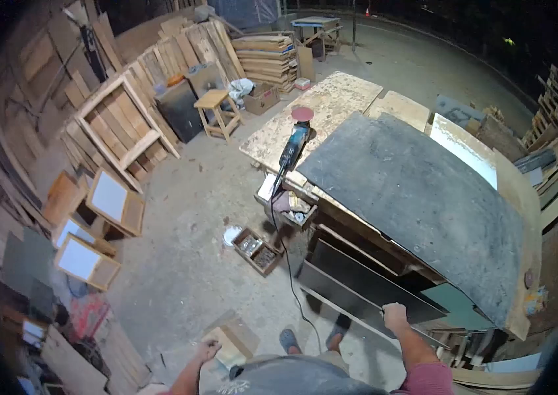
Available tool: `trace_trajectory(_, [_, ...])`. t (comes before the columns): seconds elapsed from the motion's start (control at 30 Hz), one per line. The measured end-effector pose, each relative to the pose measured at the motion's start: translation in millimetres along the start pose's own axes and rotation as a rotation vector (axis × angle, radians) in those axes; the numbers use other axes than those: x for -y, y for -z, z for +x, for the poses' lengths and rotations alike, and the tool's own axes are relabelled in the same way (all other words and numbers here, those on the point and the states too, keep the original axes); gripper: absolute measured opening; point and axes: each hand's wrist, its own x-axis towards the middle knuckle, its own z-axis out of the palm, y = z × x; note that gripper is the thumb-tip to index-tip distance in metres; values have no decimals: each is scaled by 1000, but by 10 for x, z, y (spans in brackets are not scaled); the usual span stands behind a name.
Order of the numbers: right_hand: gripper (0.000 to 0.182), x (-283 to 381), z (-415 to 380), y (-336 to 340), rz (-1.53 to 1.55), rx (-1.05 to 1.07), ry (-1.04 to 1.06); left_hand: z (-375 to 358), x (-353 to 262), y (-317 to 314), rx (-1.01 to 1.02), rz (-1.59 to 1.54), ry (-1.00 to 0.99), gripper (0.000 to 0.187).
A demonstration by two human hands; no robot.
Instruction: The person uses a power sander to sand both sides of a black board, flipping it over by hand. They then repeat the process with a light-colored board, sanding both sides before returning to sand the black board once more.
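My right hand (395,316) is closed at the front edge of a long, dark-bottomed drawer (351,289), which stands pulled out below the worktable. Its fingertips are partly hidden. Lower left, my left hand (209,350) has its fingers curled beside a light wooden block or box (234,343); I cannot make out whether it holds anything. Above the drawer, a large dark grey board (410,197) covers much of the tabletop. An angle grinder (294,148) with a reddish disc lies beyond it on the worn wooden top (338,95).
The grinder's black cord (285,253) hangs to the floor near my feet. A divided box (259,251) of small hardware sits on the floor. A small open drawer (297,207) juts from the table. Leftward are a stool (215,108), wooden frames (117,201) and leaning planks.
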Motion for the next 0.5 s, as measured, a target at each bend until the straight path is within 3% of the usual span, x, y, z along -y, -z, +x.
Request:
trace_trajectory(0.1, [26,47,-460,900,50,-87,-1,519,-286,-329,41,3,-178,53])
trace_trajectory(0.2, [28,135,-958,1883,175,-364,22,512,-1307,-333,104,-114,-300,54])
trace_trajectory(0.3, [29,250,-1368,2692,325,-667,67,742,-1922,-615,179,-176,-405,53])
trace_trajectory(0.37, [22,369,-1680,3261,357,-681,-6,782,-2314,-814,459,-320,-327,54])
trace_trajectory(0.5, [26,691,-2172,4150,305,-861,-25,893,-2909,-1341,723,-306,-374,56])
